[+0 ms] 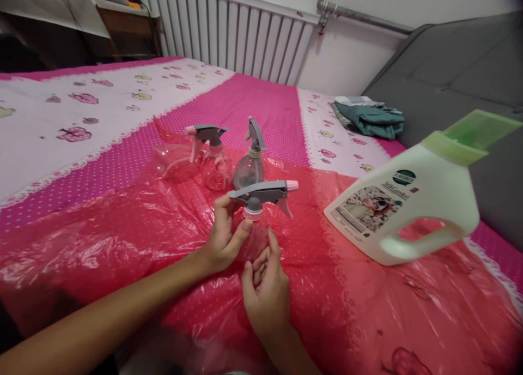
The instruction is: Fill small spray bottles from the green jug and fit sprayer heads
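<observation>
A clear spray bottle [255, 240] with a grey head and pink nozzle stands upright between my two hands, its nozzle pointing right. My left hand [224, 236] is closed on its left side, the thumb against the body just below the pink collar. Around the lower right side curl the fingers of my right hand [267, 288], partly hiding the base. Just behind are a spray bottle with a green collar [249, 170] and another with a pink nozzle [216, 170]. Both of those stand untouched on the red plastic sheet [163, 233].
To the right, a large pale green detergent jug [402, 200] with a green cap stands on the sheet. Another clear bottle [175, 159] is at the left of the group. Folded clothes [368, 116] lie farther back, near the grey headboard [457, 70]. A radiator [232, 31] lines the wall.
</observation>
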